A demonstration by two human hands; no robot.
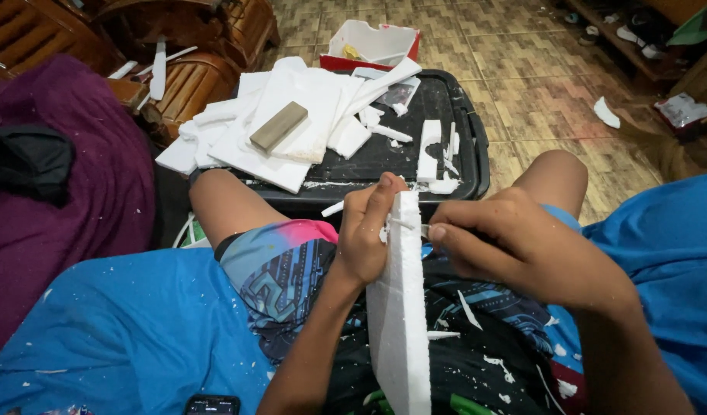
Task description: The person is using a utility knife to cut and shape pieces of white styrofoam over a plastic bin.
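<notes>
My left hand [365, 230] grips the top edge of a white foam board [399, 307] that stands on edge over my lap. My right hand [515, 250] is closed around a small blade or tool whose tip touches the foam near the top; most of the tool is hidden by my fingers. White foam crumbs lie on my dark patterned shorts [292, 277] and blue shirt [138, 330].
A black plastic lid [465, 165] ahead of my knees holds several foam offcuts [292, 115] and a tan sanding block [279, 125]. A red-and-white box [372, 42] sits beyond it on the tiled floor. A purple cushion [69, 184] and wooden furniture [192, 81] are on the left. A phone [212, 404] lies near my lap.
</notes>
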